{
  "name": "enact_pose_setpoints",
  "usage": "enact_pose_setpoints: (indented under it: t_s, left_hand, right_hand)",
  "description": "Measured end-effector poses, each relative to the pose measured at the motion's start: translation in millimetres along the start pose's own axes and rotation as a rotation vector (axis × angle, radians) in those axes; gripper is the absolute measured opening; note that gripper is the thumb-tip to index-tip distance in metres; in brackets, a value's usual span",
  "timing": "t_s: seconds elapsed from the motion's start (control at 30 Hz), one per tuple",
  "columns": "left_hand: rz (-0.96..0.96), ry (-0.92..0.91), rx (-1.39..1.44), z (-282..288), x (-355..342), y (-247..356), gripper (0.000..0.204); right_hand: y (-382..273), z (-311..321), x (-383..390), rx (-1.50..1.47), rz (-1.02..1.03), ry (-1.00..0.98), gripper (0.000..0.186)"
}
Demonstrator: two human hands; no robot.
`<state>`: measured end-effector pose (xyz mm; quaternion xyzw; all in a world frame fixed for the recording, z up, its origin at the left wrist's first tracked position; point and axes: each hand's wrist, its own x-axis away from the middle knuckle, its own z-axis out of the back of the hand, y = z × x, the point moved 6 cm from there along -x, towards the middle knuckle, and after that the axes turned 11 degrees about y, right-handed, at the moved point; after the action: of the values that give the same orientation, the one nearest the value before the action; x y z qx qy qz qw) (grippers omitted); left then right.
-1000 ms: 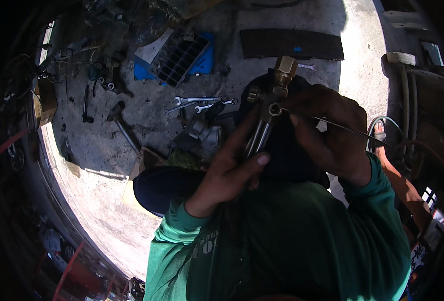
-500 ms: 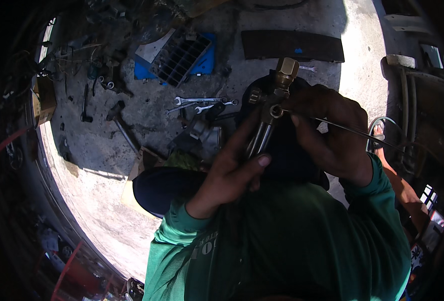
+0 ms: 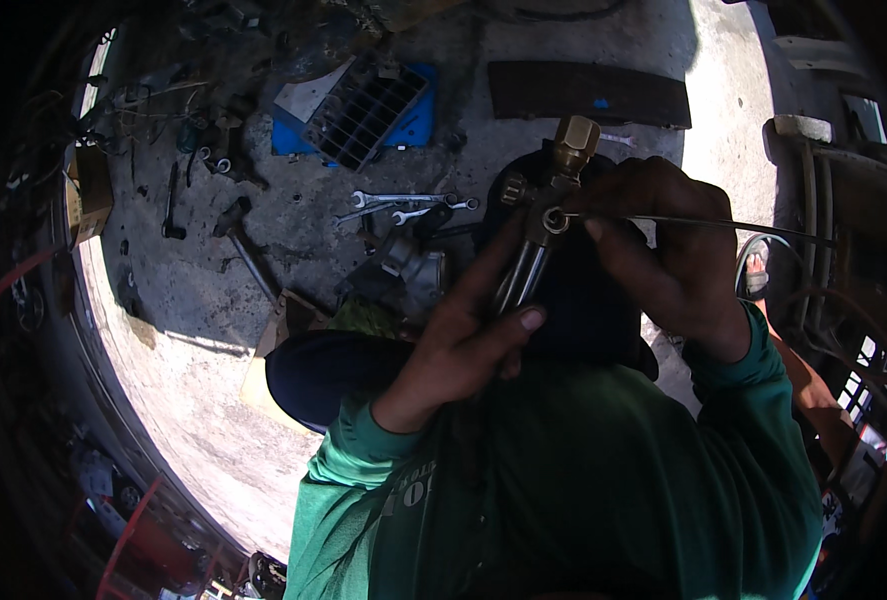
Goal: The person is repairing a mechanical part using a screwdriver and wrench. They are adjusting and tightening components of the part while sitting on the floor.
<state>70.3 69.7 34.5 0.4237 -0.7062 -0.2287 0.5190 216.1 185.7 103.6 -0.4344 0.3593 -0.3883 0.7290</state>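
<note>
Brass torch head [image 3: 553,200] — a valve body on twin metal tubes, likely heavy, rigid and smooth — is held up in front of the chest. The left hand [image 3: 463,345] is clamped round the tubes, the sensible hold. The right hand [image 3: 663,250] pinches a thin, springy wire [image 3: 723,225] at its port. Wrenches [image 3: 403,205] lie on the concrete floor [image 3: 293,230] beyond.

A single head-worn fisheye view looks steeply down, close over both hands, onto the grey concrete floor [image 3: 603,40].
</note>
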Motion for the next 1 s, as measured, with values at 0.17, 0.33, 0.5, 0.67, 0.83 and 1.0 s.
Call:
enact_pose_setpoints:
  t_s: [0.17,0.33,0.5,0.67,0.83,1.0]
  left_hand:
    - [-0.013,-0.002,-0.006,1,0,-2,0.081]
    - [-0.004,-0.003,-0.016,0,3,-1,0.081]
    - [-0.006,-0.008,-0.02,0,3,-2,0.081]
    - [-0.004,-0.008,-0.022,-1,2,-2,0.081]
    - [-0.002,-0.014,-0.023,-2,1,-1,0.081]
    - [-0.012,-0.009,-0.026,-1,1,-1,0.081]
  right_hand:
    - [-4,-1,1,0.028,-0.038,0.004,0.016]
    - [-14,0,4,0.146,0.131,0.017,0.016]
    - [-16,-2,3,0.154,0.191,0.017,0.016]
    - [-9,2,2,0.071,0.129,0.011,0.015]
    - [0,5,-1,-0.033,0.043,-0.023,0.017]
    - [1,7,-2,-0.026,-0.003,-0.056,0.014]
